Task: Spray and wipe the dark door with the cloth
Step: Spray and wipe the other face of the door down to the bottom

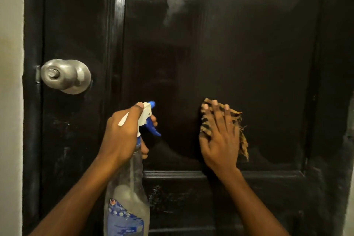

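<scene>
A pale plaster wall (10, 82) runs down the left edge, meeting the dark door (229, 53), which fills nearly the whole view. The door is glossy black painted wood with a recessed central panel framed by raised moulding. Hazy grey smears show near the top of the panel, and whitish scuffs mark the left stile and the lower rail. On the left stile sits a round, dull brushed-metal knob (66, 76), with a small metal latch plate (38, 74) just beside it at the door's edge.

Right of the knob, the left hand (122, 134) grips the neck of a spray bottle (127, 197). The fingers curl round it, one fingertip lies on top of the white head, and others are curled at the blue trigger (153, 128). The bottle is clear, cloudy plastic with a blue label low down. Its blue nozzle points at the panel.

Further right, the right hand (220, 140) presses a cloth (205, 130) flat against the lower part of the panel, with straight, slightly spread fingers. The cloth is coarse tan weave with dark stripes, frayed along its right edge.
</scene>
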